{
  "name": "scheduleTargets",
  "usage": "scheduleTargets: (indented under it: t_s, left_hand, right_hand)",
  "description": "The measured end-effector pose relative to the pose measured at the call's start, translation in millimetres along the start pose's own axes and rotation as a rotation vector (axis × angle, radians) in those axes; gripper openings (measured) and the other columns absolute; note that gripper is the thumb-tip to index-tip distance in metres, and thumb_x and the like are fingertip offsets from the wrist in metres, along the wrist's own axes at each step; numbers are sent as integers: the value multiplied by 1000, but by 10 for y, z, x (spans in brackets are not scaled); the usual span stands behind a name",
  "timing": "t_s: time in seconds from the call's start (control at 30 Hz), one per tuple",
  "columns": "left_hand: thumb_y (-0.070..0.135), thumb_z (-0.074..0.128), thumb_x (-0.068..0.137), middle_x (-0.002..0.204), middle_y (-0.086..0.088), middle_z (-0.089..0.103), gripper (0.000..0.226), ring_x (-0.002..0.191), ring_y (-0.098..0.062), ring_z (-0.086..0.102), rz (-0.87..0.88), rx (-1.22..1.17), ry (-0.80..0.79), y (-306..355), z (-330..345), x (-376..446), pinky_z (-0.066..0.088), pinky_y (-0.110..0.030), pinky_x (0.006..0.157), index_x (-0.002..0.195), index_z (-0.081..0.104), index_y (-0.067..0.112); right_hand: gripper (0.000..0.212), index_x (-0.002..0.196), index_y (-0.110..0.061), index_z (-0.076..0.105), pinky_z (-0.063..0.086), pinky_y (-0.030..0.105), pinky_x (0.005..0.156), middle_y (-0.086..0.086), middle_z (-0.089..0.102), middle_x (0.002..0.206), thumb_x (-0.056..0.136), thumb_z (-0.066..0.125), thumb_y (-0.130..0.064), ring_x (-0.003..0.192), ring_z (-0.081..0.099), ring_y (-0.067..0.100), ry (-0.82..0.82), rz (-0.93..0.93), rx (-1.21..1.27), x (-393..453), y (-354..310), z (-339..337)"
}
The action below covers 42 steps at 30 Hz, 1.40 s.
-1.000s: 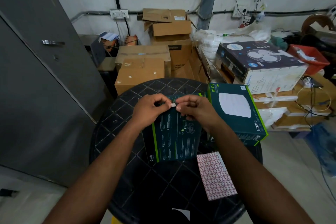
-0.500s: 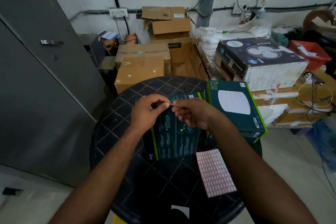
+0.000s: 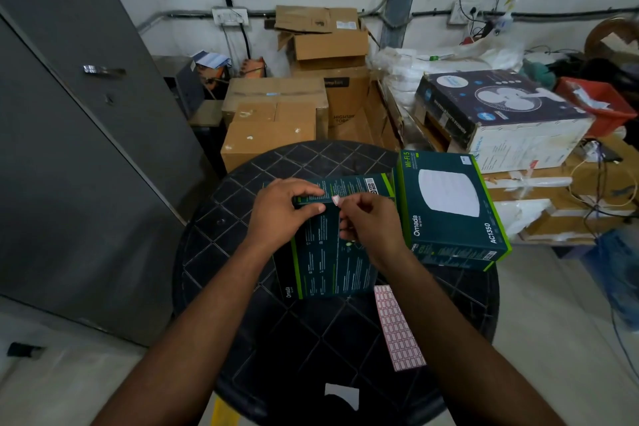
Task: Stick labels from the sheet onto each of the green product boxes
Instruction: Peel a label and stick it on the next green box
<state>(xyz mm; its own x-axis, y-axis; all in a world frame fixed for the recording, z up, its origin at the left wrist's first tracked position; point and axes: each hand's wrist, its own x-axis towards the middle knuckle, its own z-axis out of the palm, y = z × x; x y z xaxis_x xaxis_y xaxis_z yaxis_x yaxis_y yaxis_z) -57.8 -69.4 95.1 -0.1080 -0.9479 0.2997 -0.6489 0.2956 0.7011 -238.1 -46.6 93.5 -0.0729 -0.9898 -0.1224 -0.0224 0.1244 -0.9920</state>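
Round black table [image 3: 262,339] amid stacked cardboard boxes [image 3: 273,128].

Right green box [image 3: 449,204]: "Omada", "AC1350", prob. "Wi-Fi 5".

A dark green box [image 3: 332,252] with lime edges lies on the round black bench [image 3: 242,287], its printed back face up and its far end raised. A small white label [image 3: 335,200] sits at that far top edge. A second green box [image 3: 449,204], marked Omada AC1350 with a white disc pictured on it, lies face up just to the right, overhanging the bench rim; it seems to rest on another box of the same kind. The label sheet [image 3: 399,328], white with rows of red-outlined labels, lies flat near the first box's near right corner.
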Motion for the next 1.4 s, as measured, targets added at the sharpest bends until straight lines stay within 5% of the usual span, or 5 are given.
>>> scheduleTargets:
  t_s: [0.53,1.4]
  left_hand:
    - [29,82,80,105,20,69,24,101,-7,60,13,110,25,47,40,-34,50,-37,86,98,74,43]
    - [29,75,88,108,18,63,19,102,-10,52,63,205,-38,46,52,93,36,-28,78,101,76,42]
  right_hand:
    - [19,78,-4,72,58,32,56,9,69,63,93,71,-16,54,68,19,150,58,-12,-10,43,135]
    - [17,81,-6,73,61,32,55,7,72,65,91,74,-20,54,70,16,124,12,-171,96,9,100]
